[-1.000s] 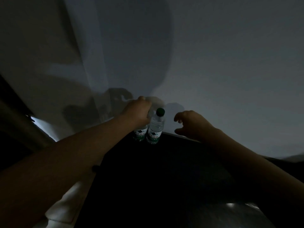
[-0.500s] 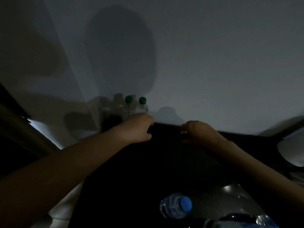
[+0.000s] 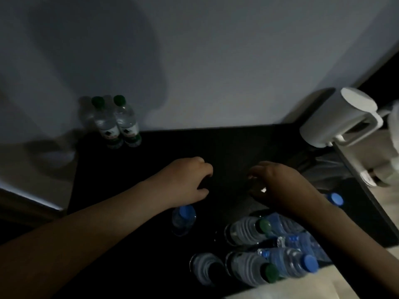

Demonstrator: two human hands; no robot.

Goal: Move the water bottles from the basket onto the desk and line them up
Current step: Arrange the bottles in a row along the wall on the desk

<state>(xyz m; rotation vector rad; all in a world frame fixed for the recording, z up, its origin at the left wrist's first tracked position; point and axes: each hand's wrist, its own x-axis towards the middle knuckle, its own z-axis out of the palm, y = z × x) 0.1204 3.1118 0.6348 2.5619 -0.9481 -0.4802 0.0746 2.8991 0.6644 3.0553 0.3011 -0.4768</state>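
Two green-capped water bottles (image 3: 117, 124) stand upright side by side at the back left of the dark desk (image 3: 237, 143), against the wall. My left hand (image 3: 185, 182) hovers over the middle of the desk, fingers loosely curled and holding nothing. My right hand (image 3: 278, 184) is level with it to the right, fingers apart and empty. Just below my left hand stands a blue-capped bottle (image 3: 183, 219). Several clear bottles (image 3: 269, 251) with green and blue caps lie piled at the lower right. The basket's outline is lost in the dark.
A white electric kettle (image 3: 336, 119) stands at the desk's back right corner. Another blue cap (image 3: 335, 199) shows behind my right wrist. A pale wall (image 3: 216, 61) closes the desk's far side. The room is very dim.
My left hand let go of the green-capped bottle at the back and drew back toward me. My right hand came back too. The view tilted down, revealing the piled bottles.
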